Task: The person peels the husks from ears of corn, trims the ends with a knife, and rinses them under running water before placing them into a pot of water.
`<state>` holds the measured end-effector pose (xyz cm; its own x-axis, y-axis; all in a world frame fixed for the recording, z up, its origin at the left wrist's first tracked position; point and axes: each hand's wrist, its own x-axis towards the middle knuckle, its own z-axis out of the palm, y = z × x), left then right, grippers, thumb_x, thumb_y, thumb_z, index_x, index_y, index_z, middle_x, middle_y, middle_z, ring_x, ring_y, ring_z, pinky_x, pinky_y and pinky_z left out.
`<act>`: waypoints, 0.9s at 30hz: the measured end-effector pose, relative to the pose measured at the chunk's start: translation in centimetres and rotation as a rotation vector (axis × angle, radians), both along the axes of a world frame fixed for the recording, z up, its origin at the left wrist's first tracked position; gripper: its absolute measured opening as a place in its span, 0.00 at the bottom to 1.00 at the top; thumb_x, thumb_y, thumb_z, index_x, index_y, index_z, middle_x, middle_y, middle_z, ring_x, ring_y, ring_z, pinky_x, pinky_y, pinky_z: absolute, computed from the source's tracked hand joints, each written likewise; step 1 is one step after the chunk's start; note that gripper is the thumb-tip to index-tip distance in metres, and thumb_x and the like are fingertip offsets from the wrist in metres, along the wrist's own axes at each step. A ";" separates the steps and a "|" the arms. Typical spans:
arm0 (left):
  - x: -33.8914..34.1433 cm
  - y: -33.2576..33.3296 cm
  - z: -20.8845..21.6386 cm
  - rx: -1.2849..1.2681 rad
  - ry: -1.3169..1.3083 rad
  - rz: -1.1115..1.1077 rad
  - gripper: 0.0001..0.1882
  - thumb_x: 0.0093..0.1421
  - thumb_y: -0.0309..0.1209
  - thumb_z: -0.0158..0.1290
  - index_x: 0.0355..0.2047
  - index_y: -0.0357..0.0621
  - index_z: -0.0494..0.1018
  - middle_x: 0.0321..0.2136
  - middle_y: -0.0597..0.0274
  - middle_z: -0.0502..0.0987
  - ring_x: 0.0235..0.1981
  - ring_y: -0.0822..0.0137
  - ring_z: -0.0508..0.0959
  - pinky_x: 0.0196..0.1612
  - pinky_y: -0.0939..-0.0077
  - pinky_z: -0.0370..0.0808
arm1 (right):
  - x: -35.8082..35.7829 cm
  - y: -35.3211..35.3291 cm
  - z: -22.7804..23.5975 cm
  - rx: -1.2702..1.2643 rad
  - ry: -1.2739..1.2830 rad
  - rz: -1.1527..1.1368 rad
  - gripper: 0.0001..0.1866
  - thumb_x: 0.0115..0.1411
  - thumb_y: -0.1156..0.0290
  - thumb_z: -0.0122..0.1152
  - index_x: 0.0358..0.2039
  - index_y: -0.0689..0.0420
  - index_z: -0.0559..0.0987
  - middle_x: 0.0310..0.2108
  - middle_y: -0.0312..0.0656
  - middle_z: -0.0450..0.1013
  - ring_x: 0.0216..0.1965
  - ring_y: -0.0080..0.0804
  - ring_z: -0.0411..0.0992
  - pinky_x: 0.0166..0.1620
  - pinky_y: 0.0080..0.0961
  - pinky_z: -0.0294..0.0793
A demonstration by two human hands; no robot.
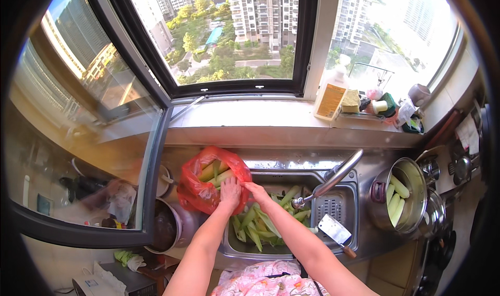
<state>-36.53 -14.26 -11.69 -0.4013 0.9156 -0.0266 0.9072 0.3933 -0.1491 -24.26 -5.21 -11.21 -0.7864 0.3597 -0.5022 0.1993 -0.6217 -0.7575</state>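
Note:
A red plastic bag (190, 184) stands at the left end of the sink, with several ears of corn (211, 171) showing in its mouth. My left hand (230, 193) reaches into the bag, its fingers closed over an ear of corn; the fingertips are partly hidden. Pinched in my right hand (256, 193) is the bag's right edge. Below my hands, green corn husks (255, 228) fill the sink basin (229, 248). A cleaver (335, 229) with a wooden handle lies over the smaller drain basin at the right.
A curved faucet (341, 171) rises behind the sink. A metal pot (383, 212) holding several husked ears of corn stands at the right. An open window sash (151, 192) juts in at the left, near a bucket (177, 220). Bottles and sponges line the sill (250, 116).

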 end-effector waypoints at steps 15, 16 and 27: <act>0.0 -0.5 3.4 0.012 -0.107 -0.021 0.33 0.44 0.35 0.65 0.52 0.51 0.67 0.45 0.60 0.70 0.49 0.59 0.69 0.53 0.56 0.63 | 2.4 3.5 -2.3 0.462 -0.278 -0.171 0.20 0.59 0.61 0.49 0.43 0.64 0.77 0.53 0.55 0.68 0.52 0.49 0.68 0.51 0.39 0.68; -0.1 -1.0 4.3 0.030 -0.153 -0.010 0.36 0.42 0.34 0.66 0.53 0.51 0.65 0.45 0.60 0.70 0.49 0.58 0.69 0.53 0.57 0.64 | 2.3 3.6 -3.4 0.540 -0.306 -0.167 0.19 0.58 0.62 0.49 0.41 0.65 0.78 0.53 0.58 0.67 0.52 0.51 0.68 0.52 0.39 0.68; -2.5 -5.1 5.4 0.213 -0.331 0.013 0.28 0.42 0.26 0.62 0.46 0.48 0.69 0.41 0.55 0.69 0.46 0.53 0.70 0.47 0.61 0.72 | 0.5 -0.6 -1.4 0.161 -0.286 -0.051 0.29 0.65 0.58 0.47 0.63 0.60 0.61 0.59 0.44 0.64 0.55 0.38 0.66 0.43 0.38 0.78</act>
